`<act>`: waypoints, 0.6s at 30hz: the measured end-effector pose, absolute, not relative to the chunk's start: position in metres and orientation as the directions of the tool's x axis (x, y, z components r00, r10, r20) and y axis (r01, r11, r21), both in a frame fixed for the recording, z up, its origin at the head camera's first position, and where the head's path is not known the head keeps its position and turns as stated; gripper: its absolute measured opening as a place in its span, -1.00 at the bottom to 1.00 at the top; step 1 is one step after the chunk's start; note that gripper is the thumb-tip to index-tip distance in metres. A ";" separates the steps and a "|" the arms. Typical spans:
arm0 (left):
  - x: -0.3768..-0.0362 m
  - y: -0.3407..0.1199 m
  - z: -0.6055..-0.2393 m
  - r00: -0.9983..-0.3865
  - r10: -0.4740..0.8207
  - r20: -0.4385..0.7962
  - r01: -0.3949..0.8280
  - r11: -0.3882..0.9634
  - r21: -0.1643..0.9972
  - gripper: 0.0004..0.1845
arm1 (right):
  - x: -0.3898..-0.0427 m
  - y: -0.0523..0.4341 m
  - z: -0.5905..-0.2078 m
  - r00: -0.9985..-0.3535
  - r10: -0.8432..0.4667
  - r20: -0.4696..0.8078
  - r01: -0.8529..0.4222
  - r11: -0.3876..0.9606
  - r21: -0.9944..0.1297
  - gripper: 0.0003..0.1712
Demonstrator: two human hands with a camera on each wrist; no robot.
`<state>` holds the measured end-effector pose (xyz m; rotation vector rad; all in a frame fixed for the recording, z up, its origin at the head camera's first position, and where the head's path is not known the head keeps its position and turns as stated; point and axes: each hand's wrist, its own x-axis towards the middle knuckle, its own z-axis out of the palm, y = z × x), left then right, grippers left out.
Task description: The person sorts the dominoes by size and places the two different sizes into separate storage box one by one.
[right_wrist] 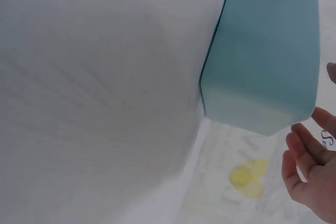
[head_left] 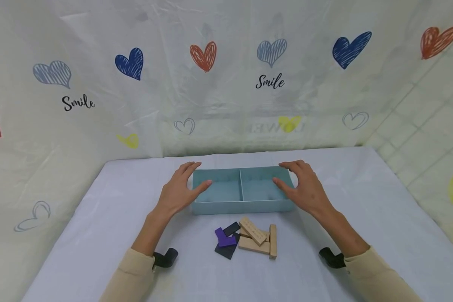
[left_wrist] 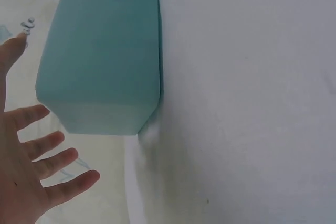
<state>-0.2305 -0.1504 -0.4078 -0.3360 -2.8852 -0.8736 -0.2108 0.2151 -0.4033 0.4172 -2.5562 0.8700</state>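
Teal two-compartment tray [head_left: 243, 206] set crosswise near the table's [head_left: 381, 226] far edge, long axis left to right, one short end toward each hand. Left hand [head_left: 179, 191] and right hand [head_left: 303, 188] flanking those ends about equally near, fingers spread and relaxed, gripping nothing, contact uncertain. Wooden blocks [head_left: 257, 242] and dark pieces [head_left: 226, 241] just nearer, untouched.

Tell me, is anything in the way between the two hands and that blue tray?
Nothing visible. The left hand and right hand sit at opposite ends of the blue tray, fingers spread. The blocks lie nearer the person, aside.
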 end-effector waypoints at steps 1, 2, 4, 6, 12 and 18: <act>-0.230 -0.150 -0.407 -0.971 0.181 0.159 0.239 0.806 0.541 -0.11 | -0.210 0.215 -0.403 -0.873 -0.149 0.465 -0.404 0.756 -0.515 -0.46; -0.230 -0.150 -0.407 -0.971 0.184 0.153 0.238 0.802 0.548 -0.11 | -0.210 0.215 -0.402 -0.873 -0.152 0.464 -0.406 0.753 -0.518 -0.48; -0.229 -0.150 -0.406 -0.972 0.189 0.141 0.236 0.794 0.561 -0.10 | -0.208 0.215 -0.401 -0.874 -0.157 0.460 -0.409 0.747 -0.524 -0.50; -0.229 -0.151 -0.406 -0.972 0.196 0.130 0.235 0.789 0.567 -0.08 | -0.207 0.214 -0.401 -0.877 -0.162 0.452 -0.411 0.740 -0.532 -0.52; -0.229 -0.151 -0.406 -0.973 0.206 0.104 0.228 0.785 0.576 -0.04 | -0.203 0.213 -0.399 -0.878 -0.181 0.443 -0.426 0.718 -0.551 -0.58; -0.228 -0.151 -0.406 -0.975 0.210 0.073 0.212 0.777 0.593 -0.02 | -0.197 0.213 -0.396 -0.866 -0.202 0.458 -0.452 0.709 -0.541 -0.63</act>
